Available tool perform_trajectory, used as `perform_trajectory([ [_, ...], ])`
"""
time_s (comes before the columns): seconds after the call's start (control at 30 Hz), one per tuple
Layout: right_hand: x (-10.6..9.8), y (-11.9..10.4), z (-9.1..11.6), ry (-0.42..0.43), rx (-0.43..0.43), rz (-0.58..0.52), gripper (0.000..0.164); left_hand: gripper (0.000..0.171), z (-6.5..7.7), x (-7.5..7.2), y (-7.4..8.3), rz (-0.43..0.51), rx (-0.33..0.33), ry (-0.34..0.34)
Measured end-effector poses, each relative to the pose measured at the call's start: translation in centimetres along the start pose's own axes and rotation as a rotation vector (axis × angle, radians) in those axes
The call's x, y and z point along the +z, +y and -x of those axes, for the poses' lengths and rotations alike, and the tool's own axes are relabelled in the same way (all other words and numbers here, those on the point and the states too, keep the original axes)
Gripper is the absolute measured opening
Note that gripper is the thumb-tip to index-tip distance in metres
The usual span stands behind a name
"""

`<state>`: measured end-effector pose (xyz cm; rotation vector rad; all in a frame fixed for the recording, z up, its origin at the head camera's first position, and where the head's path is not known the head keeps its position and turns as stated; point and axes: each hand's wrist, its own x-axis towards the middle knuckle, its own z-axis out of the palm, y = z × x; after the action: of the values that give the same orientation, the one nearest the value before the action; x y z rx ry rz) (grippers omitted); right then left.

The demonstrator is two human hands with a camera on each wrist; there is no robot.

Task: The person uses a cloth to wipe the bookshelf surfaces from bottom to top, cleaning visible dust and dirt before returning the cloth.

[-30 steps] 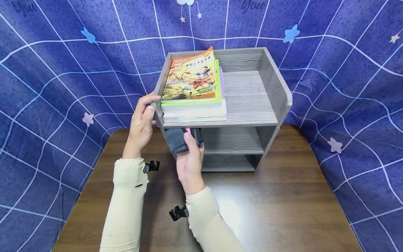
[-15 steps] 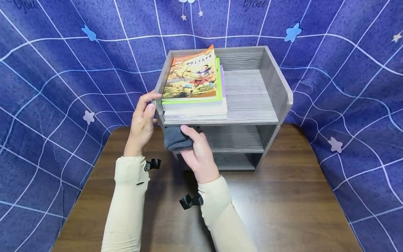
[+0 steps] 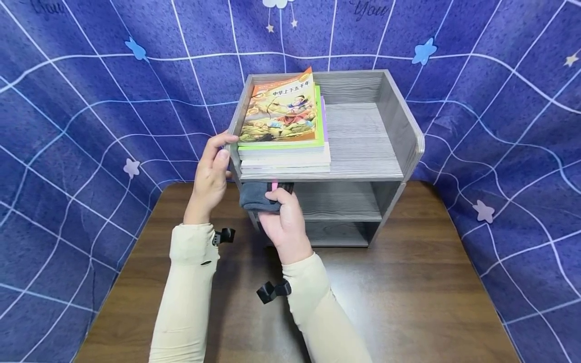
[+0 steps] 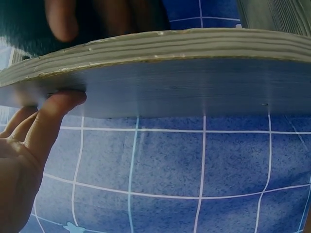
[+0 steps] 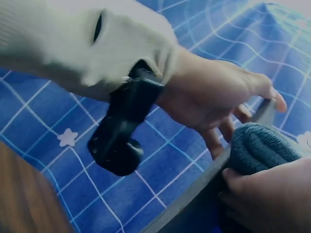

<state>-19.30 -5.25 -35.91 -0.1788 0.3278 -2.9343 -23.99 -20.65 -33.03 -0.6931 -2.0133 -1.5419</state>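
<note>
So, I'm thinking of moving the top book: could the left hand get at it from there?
Probably yes: the left hand grips the side panel close beside the top book, and nothing lies on it.

Head view, mid-frame: the right hand (image 3: 288,226) had most fingers hidden under the dark cloth (image 3: 255,197), whose far end was out of sight below the top shelf (image 3: 363,143). Both sleeves (image 3: 183,302) got chopped at the bottom. Left wrist cam kinda lopped off the left hand (image 4: 24,155), lower left.
</note>
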Motion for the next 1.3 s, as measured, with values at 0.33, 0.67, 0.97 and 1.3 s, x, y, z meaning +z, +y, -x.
perform_trajectory([
  [0.33, 0.9, 0.1, -0.1, 0.092, -0.098, 0.063, 0.039, 0.041, -0.1, 1.2, -0.3, -0.023, 0.072, -0.005],
  [0.67, 0.0, -1.4, 0.2, 0.072, -0.025, 0.064, 0.045, 0.035, 0.2, 1.8, -0.3, -0.023, 0.044, 0.021],
  [0.97, -0.7, -4.5, 0.9, 0.111, 0.035, 0.142, 0.054, 0.034, 0.4, 1.1, -0.4, -0.061, 0.027, 0.062],
  [1.3, -2.2, -11.3, 2.4, 0.136, -0.044, 0.189, 0.042, 0.034, 0.4, 0.5, -0.4, -0.092, 0.026, 0.088],
])
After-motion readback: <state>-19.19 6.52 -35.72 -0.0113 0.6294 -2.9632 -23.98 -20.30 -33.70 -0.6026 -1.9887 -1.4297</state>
